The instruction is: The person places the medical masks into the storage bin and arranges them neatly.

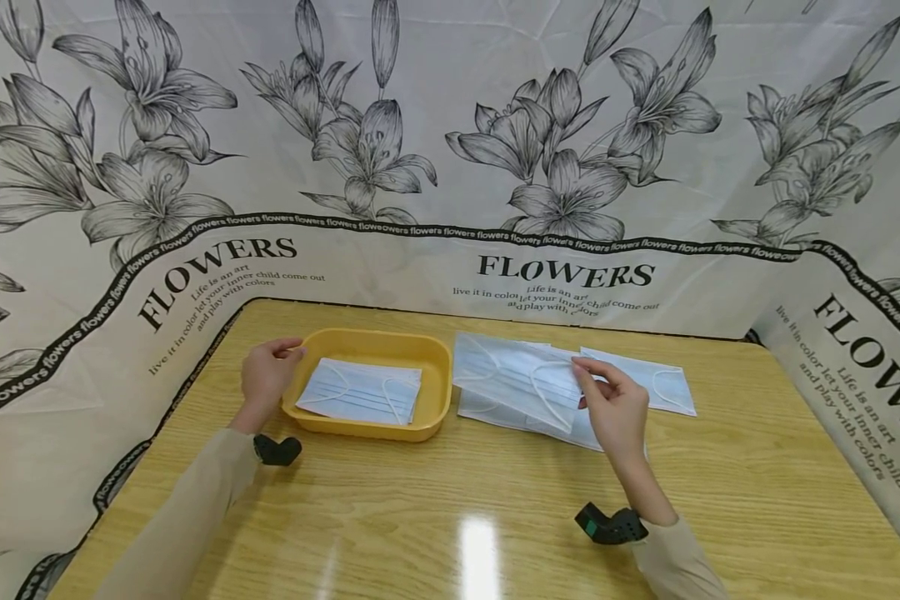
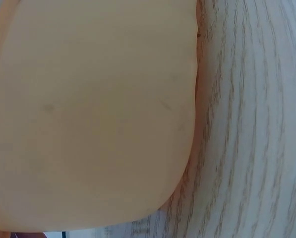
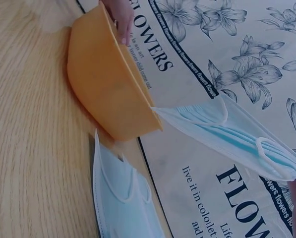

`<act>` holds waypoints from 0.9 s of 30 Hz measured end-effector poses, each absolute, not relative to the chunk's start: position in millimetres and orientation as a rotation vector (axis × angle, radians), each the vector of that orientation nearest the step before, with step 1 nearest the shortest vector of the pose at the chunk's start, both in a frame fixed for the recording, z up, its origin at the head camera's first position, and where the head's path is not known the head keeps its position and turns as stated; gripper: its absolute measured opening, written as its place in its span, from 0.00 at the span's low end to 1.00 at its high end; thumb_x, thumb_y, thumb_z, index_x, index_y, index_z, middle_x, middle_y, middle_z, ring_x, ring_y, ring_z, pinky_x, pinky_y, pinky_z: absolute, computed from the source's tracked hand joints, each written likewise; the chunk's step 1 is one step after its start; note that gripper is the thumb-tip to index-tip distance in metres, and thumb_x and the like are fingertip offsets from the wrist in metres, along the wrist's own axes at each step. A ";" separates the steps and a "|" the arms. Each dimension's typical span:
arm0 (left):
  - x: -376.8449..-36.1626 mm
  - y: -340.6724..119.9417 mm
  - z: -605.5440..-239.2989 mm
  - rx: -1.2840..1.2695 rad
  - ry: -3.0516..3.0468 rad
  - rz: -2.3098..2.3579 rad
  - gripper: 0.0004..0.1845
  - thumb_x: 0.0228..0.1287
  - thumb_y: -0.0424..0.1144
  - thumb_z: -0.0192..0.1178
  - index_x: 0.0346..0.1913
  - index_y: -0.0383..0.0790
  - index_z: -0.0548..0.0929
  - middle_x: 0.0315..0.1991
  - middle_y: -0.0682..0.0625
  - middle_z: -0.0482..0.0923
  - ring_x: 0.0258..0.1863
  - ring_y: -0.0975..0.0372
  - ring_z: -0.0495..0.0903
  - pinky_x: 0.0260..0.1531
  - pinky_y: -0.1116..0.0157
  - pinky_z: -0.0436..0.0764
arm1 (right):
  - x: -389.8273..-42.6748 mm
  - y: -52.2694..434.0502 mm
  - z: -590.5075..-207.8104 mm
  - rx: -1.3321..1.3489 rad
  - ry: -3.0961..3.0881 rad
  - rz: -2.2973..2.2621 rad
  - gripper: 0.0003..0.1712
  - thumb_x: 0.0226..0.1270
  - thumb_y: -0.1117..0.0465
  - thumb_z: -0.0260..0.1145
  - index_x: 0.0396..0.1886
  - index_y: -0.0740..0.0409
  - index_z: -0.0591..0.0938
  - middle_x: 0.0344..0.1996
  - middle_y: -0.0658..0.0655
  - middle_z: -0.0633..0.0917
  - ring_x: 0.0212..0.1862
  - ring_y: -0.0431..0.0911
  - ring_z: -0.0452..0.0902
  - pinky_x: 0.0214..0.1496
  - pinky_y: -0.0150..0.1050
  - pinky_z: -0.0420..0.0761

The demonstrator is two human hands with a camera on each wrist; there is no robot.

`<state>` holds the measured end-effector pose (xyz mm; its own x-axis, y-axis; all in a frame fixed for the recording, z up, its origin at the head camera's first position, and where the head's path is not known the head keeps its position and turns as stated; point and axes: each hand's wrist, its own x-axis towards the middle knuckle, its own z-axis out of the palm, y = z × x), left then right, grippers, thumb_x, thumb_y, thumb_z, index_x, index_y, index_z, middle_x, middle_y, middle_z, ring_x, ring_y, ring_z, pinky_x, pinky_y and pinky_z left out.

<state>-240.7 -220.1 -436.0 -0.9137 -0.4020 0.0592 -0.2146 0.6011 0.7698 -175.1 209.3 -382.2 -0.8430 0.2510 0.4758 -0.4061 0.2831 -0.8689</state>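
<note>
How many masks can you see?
At least 4: one in the tray, one lifted by the right hand, one flat at the right, one underneath; more may hide there.

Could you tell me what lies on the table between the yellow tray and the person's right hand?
In the head view, the lifted face mask spans that stretch from the right hand toward the yellow tray, with more masks on the table beneath it.
</note>
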 end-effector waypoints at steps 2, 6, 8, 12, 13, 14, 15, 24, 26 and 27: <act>-241.0 -220.2 -436.0 0.515 -2.603 -1.208 0.16 0.67 0.43 0.59 0.52 0.39 0.85 0.42 0.39 0.83 0.31 0.56 0.78 0.24 0.69 0.71 | -175.8 209.6 -381.5 0.147 -1.997 1.604 0.07 0.61 0.76 0.64 0.37 0.78 0.83 0.25 0.34 0.84 0.13 0.34 0.72 0.19 0.25 0.73; -241.2 -220.2 -435.7 0.522 -2.604 -1.211 0.16 0.67 0.43 0.59 0.52 0.39 0.85 0.42 0.39 0.83 0.32 0.56 0.79 0.24 0.69 0.71 | -177.9 209.7 -381.6 0.156 -1.951 1.617 0.08 0.61 0.76 0.64 0.38 0.80 0.83 0.25 0.33 0.84 0.14 0.31 0.73 0.19 0.23 0.73; -241.2 -220.3 -435.7 0.524 -2.606 -1.210 0.16 0.67 0.44 0.59 0.52 0.39 0.85 0.42 0.39 0.83 0.33 0.56 0.79 0.25 0.69 0.71 | -179.9 209.9 -382.9 0.158 -1.923 1.636 0.08 0.60 0.76 0.64 0.38 0.81 0.82 0.26 0.34 0.85 0.14 0.31 0.73 0.19 0.23 0.73; -241.4 -220.1 -435.6 0.529 -2.607 -1.205 0.16 0.67 0.44 0.59 0.52 0.39 0.85 0.42 0.39 0.83 0.34 0.55 0.79 0.25 0.69 0.71 | -185.3 209.8 -387.9 0.145 -1.897 1.666 0.09 0.61 0.76 0.64 0.39 0.81 0.82 0.28 0.34 0.85 0.15 0.30 0.74 0.19 0.23 0.73; -241.5 -220.0 -435.7 0.531 -2.606 -1.203 0.16 0.67 0.44 0.59 0.52 0.39 0.85 0.42 0.39 0.83 0.34 0.55 0.79 0.25 0.69 0.71 | -186.0 208.9 -388.0 0.140 -1.896 1.676 0.09 0.61 0.76 0.64 0.39 0.81 0.82 0.28 0.34 0.85 0.16 0.30 0.74 0.19 0.24 0.73; -241.6 -219.9 -435.8 0.532 -2.606 -1.201 0.16 0.67 0.44 0.59 0.52 0.39 0.85 0.42 0.39 0.84 0.34 0.55 0.79 0.25 0.69 0.71 | -186.2 207.6 -387.7 0.133 -1.901 1.683 0.09 0.61 0.75 0.64 0.39 0.80 0.82 0.28 0.34 0.85 0.16 0.30 0.74 0.20 0.24 0.73; -241.7 -219.8 -435.7 0.533 -2.605 -1.198 0.16 0.67 0.44 0.59 0.52 0.39 0.85 0.42 0.39 0.84 0.34 0.55 0.79 0.25 0.69 0.71 | -186.1 205.8 -386.9 0.130 -1.908 1.683 0.09 0.61 0.75 0.64 0.39 0.79 0.82 0.28 0.34 0.85 0.16 0.30 0.74 0.20 0.24 0.73; -242.3 -219.4 -436.2 0.542 -2.598 -1.192 0.16 0.67 0.44 0.60 0.51 0.39 0.85 0.42 0.40 0.84 0.35 0.54 0.80 0.26 0.69 0.71 | -181.6 181.8 -382.8 0.153 -1.974 1.722 0.08 0.62 0.74 0.64 0.39 0.76 0.84 0.28 0.37 0.84 0.14 0.32 0.73 0.20 0.26 0.74; -242.3 -219.4 -436.3 0.538 -2.597 -1.191 0.16 0.67 0.44 0.60 0.51 0.39 0.85 0.42 0.40 0.84 0.35 0.54 0.80 0.26 0.69 0.71 | -185.0 178.7 -389.6 0.149 -1.969 1.747 0.08 0.62 0.73 0.64 0.39 0.76 0.84 0.28 0.37 0.84 0.15 0.33 0.73 0.19 0.27 0.75; -242.2 -219.5 -436.5 0.536 -2.598 -1.189 0.16 0.66 0.44 0.60 0.51 0.39 0.85 0.42 0.40 0.84 0.35 0.54 0.80 0.26 0.69 0.71 | -187.0 177.4 -393.2 0.146 -1.968 1.756 0.08 0.62 0.73 0.65 0.39 0.75 0.84 0.28 0.38 0.84 0.15 0.33 0.73 0.19 0.27 0.75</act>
